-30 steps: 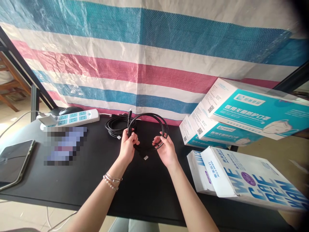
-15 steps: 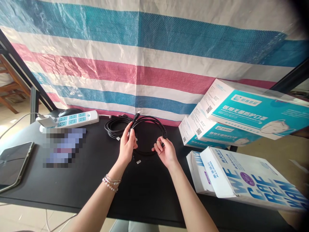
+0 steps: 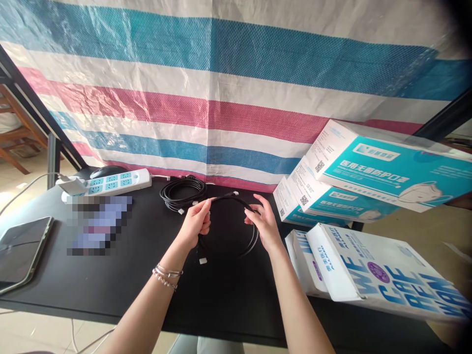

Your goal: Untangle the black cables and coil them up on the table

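Two hands held a coiled black cable over the middle of the black table.

The black cable [image 3: 236, 235] sat at the centre of the frame as a loose loop, one plug end dangling at its lower left. The left hand [image 3: 195, 227] gripped the loop's left side with fingers curled around the strands; the right hand [image 3: 263, 223] held the right side with fingers partly spread. Just above and left lay a second coiled cable [image 3: 181, 191] on the table [image 3: 121, 275]. Farther left were a power strip [image 3: 110, 182] and a tablet [image 3: 20, 248]. Boxes of masks [image 3: 387, 172] were stacked at the right.
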Demonstrator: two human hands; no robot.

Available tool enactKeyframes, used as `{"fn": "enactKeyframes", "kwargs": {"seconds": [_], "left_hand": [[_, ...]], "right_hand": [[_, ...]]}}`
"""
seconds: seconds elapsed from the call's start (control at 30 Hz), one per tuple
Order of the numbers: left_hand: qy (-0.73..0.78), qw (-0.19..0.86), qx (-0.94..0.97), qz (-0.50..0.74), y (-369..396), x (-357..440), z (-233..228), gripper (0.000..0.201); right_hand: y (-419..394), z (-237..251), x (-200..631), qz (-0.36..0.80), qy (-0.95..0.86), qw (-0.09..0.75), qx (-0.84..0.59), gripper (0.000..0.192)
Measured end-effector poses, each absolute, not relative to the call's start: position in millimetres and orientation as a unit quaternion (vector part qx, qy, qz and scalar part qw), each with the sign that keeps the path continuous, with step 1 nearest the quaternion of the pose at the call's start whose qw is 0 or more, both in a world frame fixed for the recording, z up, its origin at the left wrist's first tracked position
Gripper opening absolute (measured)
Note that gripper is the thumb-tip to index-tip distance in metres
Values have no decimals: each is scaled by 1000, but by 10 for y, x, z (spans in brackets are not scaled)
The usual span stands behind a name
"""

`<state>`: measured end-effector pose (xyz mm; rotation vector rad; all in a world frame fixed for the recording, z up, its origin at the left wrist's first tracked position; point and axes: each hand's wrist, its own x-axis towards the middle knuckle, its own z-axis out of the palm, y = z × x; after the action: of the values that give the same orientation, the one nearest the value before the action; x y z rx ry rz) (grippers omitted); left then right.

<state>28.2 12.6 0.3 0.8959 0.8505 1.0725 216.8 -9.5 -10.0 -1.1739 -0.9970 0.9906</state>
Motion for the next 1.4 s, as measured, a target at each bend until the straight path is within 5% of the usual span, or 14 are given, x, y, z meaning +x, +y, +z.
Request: {"fn": "enactKeyframes", "kwargs": {"seconds": [0.2,0.37,0.47,0.8,0.97,1.4], "left_hand": [[391,730,472,302,90,257,-7,44],[378,738,482,283,79,251,5,45],[363,735,482,310,86,238,34,47],[386,656,549,344,172,42,72,45],[336,711,523,329,146,38,83,47],[328,718,505,349,129,74,43,51]], "right_hand": [[-148,-69,2205,370,-561,511,-536,65],[-170,-21,2174,331,-663,396,-542,16],[-173,-11,2180,307,-672,377,-558,20],[-104,-108,2223,305,-564,459,-615,39],[-62,-191,2245,315,-487,528,-621,41],[-100,-112,2219,220,-492,518,-665,44]]}}
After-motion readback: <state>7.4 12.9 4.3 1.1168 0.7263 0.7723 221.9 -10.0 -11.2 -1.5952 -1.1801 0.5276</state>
